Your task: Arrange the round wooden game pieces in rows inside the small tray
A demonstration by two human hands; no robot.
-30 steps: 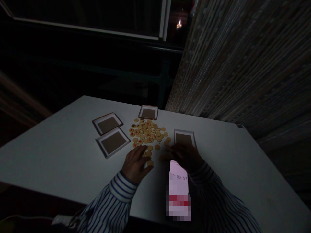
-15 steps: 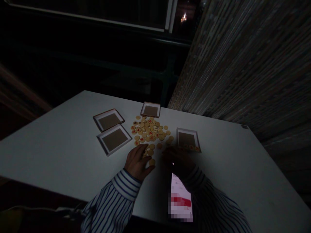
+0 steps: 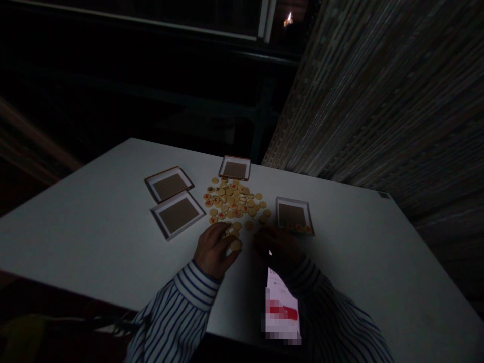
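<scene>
Dim room, white rectangular surface (image 3: 94, 212) with round tan discs (image 3: 230, 197) heaped mid-surface, some marked red
Left hand (image 3: 212, 250) curls round several near discs, thumb apart, though whether its grip pinches one I cannot tell; right hand (image 3: 282, 249), beside a shallow white-walled rectangular tray (image 3: 292, 212), has a grip too dark to read

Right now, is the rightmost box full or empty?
Partly filled: the rightmost box has a few round pieces along its near edge, with bare bottom visible beyond.
</scene>
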